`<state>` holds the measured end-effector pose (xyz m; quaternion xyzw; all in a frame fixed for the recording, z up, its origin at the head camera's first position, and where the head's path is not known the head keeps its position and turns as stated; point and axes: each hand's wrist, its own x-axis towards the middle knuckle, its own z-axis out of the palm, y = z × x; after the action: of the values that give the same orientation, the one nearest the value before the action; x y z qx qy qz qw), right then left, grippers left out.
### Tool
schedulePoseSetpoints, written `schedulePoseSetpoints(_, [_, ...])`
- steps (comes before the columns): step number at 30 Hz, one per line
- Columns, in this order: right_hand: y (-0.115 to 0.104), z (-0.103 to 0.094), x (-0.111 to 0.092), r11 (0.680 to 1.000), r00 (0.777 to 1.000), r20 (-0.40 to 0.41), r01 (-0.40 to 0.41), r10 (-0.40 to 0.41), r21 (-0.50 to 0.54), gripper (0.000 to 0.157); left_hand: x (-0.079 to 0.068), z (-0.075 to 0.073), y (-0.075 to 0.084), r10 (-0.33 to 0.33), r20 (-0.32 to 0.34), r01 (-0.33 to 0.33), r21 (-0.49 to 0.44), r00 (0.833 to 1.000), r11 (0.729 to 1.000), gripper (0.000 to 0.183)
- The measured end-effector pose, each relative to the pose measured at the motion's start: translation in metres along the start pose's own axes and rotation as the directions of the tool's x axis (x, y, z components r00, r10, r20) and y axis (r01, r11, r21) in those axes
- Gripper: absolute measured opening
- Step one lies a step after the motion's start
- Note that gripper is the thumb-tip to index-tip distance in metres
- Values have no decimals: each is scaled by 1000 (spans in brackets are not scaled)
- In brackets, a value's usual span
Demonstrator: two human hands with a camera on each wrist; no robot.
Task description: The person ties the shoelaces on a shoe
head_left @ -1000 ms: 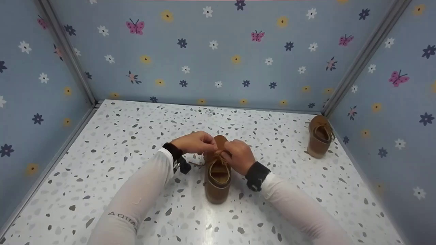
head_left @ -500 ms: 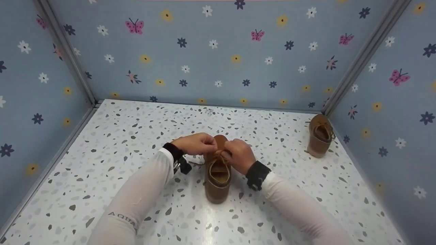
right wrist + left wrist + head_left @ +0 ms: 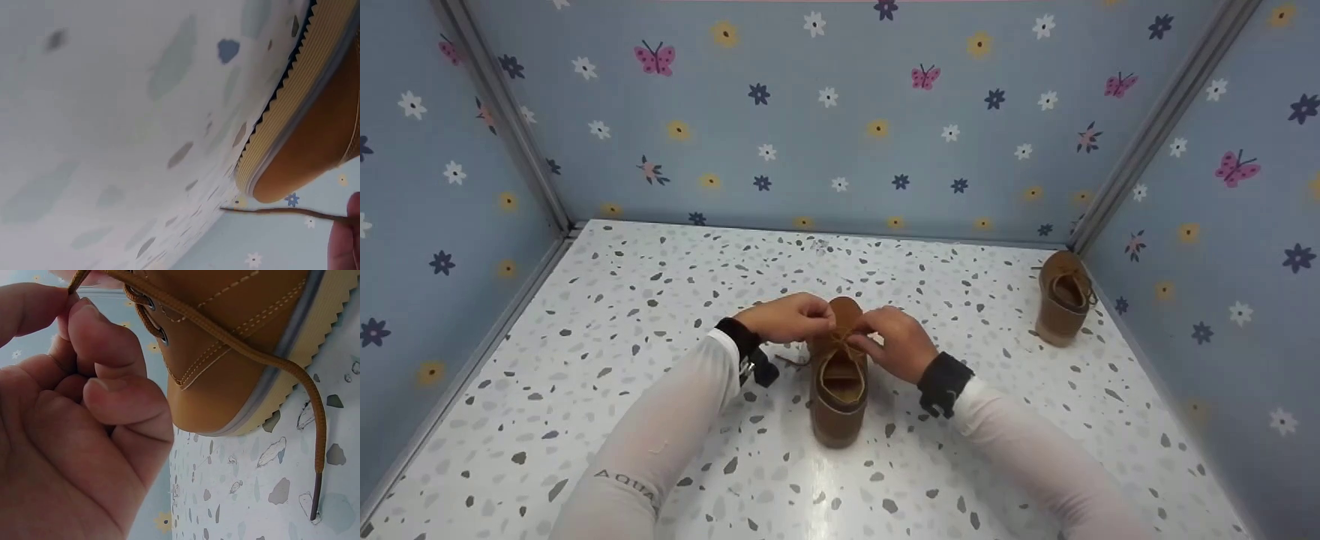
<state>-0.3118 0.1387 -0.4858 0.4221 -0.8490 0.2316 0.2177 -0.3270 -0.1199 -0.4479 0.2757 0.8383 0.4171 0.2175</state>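
Observation:
In the head view a brown lace-up shoe [image 3: 838, 424] stands upright on the speckled surface, toe pointing away. My left hand [image 3: 789, 318] is over its left side. Seen from the left wrist, thumb and forefinger of the left hand [image 3: 90, 382] pinch a brown shoelace [image 3: 197, 318] near the eyelets, and a lace end hangs past the sole. My right hand [image 3: 901, 343] is at the shoe's right side, fingertips at the crossed laces. In the right wrist view, lace [image 3: 292, 211] trails from the fingers of the right hand [image 3: 344, 242], mostly cut off by the frame.
A matching brown shoe [image 3: 1061, 319] stands at the far right, close to the side wall. Blue panels [image 3: 840, 112] with flowers and butterflies enclose the white speckled surface [image 3: 697, 450] at the back and both sides.
My right hand has shifted a little to the right and its thumb and fingers have spread, showing more of the crossed laces. The left hand and the shoe stay nearly in place.

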Motion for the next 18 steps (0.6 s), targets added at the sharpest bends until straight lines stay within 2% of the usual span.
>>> schedulePoseSetpoints(4, [5, -8, -6, 999, 1000, 17, 22, -22, 24, 21, -1, 0, 0, -4, 0, 4, -10, 1000, 1000, 23])
schedulePoseSetpoints(8, [5, -18, -8, 994, 995, 18, 94, -95, 59, 23, -2, 1, 0, 10, 0, -10, -6, 1000, 1000, 24])
schedulePoseSetpoints(13, [-1, -27, -9, 968, 975, -7, 223, -224, 115, 28, -3, 2, 1, 18, -10, -18, 9, 1000, 1000, 24])
schedulePoseSetpoints(18, [-13, -27, -7, 943, 953, -42, 304, -301, 137, 30, -3, 4, 3, 17, -27, -17, 1, 999, 1000, 21])
